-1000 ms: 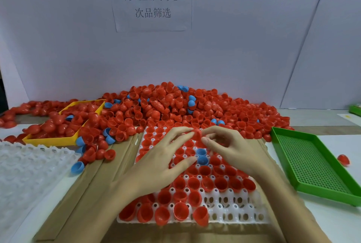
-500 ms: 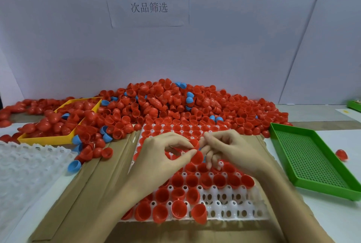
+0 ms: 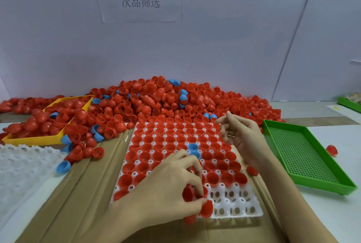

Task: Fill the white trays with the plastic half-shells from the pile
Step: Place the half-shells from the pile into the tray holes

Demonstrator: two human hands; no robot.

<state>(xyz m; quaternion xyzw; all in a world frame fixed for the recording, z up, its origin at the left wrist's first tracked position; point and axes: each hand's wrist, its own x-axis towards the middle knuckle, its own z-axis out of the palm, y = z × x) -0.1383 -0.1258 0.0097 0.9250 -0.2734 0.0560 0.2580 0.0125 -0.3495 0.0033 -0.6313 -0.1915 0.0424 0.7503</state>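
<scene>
A white tray (image 3: 235, 204) lies on cardboard in front of me, most of its cups filled with red half-shells and two with blue half-shells (image 3: 193, 147). Its near right cups are bare. My left hand (image 3: 168, 190) is over the tray's near edge, fingers curled round a few red half-shells (image 3: 206, 208). My right hand (image 3: 241, 135) hovers over the tray's far right corner, fingers loosely curled with nothing in them. The big pile of red and blue half-shells (image 3: 156, 102) lies just behind the tray.
A yellow tray (image 3: 29, 139) full of red shells sits at far left. Below it is a stack of white trays (image 3: 21, 166). A green perforated tray (image 3: 304, 158) lies at right, with a loose red shell (image 3: 332, 150) beyond it. Another red shell (image 3: 252, 170) lies beside my right wrist.
My left hand has drawn back from the tray's middle to its near edge with red shells in its fingers. My right hand has risen toward the far right corner.
</scene>
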